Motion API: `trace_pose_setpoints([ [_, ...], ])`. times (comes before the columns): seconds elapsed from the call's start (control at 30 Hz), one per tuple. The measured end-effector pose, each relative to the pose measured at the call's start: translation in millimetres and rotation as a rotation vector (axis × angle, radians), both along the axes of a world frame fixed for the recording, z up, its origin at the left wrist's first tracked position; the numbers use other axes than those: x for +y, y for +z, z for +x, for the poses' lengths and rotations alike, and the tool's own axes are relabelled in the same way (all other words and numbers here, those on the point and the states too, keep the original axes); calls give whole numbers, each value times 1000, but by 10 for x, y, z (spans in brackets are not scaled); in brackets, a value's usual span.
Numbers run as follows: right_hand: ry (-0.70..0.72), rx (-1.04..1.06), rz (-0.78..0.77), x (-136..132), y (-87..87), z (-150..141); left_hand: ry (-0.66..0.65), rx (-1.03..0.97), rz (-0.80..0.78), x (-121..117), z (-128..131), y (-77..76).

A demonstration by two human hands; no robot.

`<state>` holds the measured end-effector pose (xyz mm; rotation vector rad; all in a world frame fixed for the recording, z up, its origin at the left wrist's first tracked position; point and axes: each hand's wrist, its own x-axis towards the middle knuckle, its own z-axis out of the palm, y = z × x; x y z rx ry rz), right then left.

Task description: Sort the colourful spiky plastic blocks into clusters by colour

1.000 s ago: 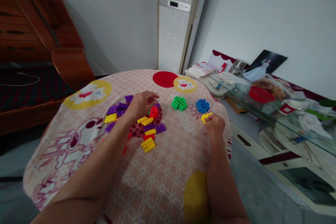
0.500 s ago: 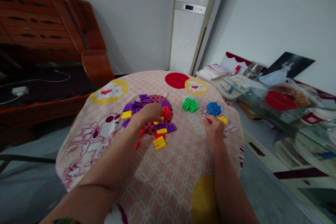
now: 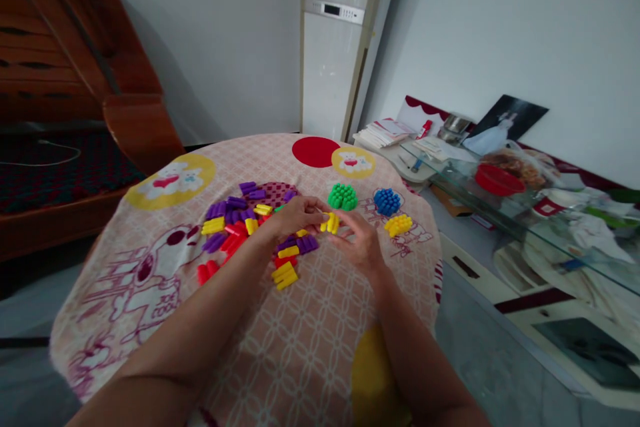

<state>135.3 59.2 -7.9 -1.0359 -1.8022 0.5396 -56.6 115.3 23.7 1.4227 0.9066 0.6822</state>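
Note:
Over the middle of the table, my left hand [image 3: 299, 215] and my right hand [image 3: 362, 244] meet around a yellow plastic block [image 3: 330, 223]. The fingers of both hands pinch it from either side. Just beyond them stands a cluster of green blocks [image 3: 343, 197]. To the right are a blue cluster [image 3: 387, 201] and a yellow cluster [image 3: 399, 225]. Left of my hands lies a loose pile of purple blocks [image 3: 237, 203], red blocks [image 3: 234, 237] and yellow blocks [image 3: 285, 275], partly hidden by my left forearm.
A patterned cloth [image 3: 305, 347] covers the round table. On the right, a glass-topped cabinet [image 3: 465, 197] holds papers, a red bowl [image 3: 500, 179] and bags. A wooden bench [image 3: 140, 123] stands at the left, and a tall white appliance [image 3: 327, 67] at the back.
My left hand has come right from the pile, and my right hand has moved left from beside the yellow cluster. Both now hold a yellow block between them. The view has turned slightly right.

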Motion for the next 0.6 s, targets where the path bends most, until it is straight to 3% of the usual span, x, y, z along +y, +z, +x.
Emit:
trace_pose_setpoints([
  [0.1, -4, -22, 14, 4, 12, -42, 4, -27, -31, -54, 78, -22],
  [0.17, -82, 1, 17, 31, 4, 42, 2, -36, -23, -51, 73, -30],
  [0.23, -264, 75, 36, 68, -8, 236, 13, -43, -2, -14, 37, -42],
  [0.33, -720, 177, 79, 116, -37, 687, 58, -41, 41, 60, -39, -65],
  [0.43, -1106, 31, 48, 120, -106, 1150, 94, -50, 59, 96, -93, -72],
  [0.5, -1232, -92, -35, 103, -167, 1359, 94, -52, 55, 93, -107, -60],
  [0.6, -1256, -270, -174, 71, -236, 1469, 82, -48, 43, 77, -110, -30],
])
